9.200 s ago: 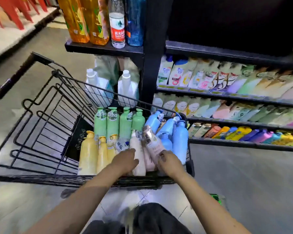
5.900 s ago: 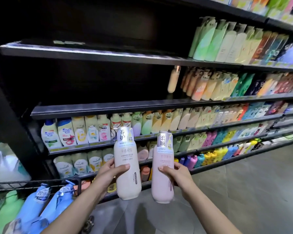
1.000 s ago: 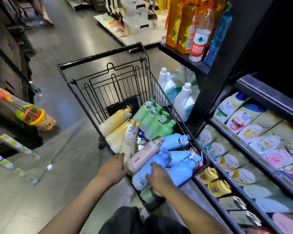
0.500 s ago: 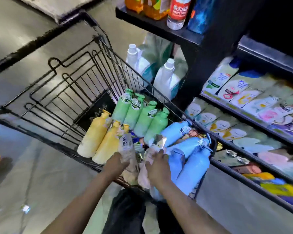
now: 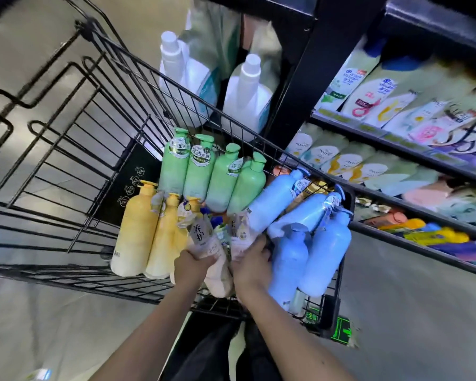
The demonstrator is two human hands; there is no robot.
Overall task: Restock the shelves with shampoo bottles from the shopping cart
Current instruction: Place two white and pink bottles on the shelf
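A black wire shopping cart (image 5: 74, 149) holds shampoo bottles standing in groups: yellow ones (image 5: 135, 232) at the left, green ones (image 5: 198, 171) behind, blue ones (image 5: 308, 248) at the right. Between them stand two pale bottles. My left hand (image 5: 191, 266) is closed around the cream bottle (image 5: 201, 237) with a silver label. My right hand (image 5: 252, 266) is closed around the pinkish bottle (image 5: 239, 235) beside it. Both bottles are still down inside the cart. Their lower parts are hidden by my hands.
Black store shelves (image 5: 396, 144) stocked with shampoo bottles and tubes run along the right, close to the cart's side. Two large white jugs (image 5: 245, 94) stand on the low shelf beyond the cart. Grey floor (image 5: 410, 325) lies to my right and left.
Both hands have closed more firmly around the two pale bottles in the cart. The view has tilted down and moved closer to the cart over the last second.
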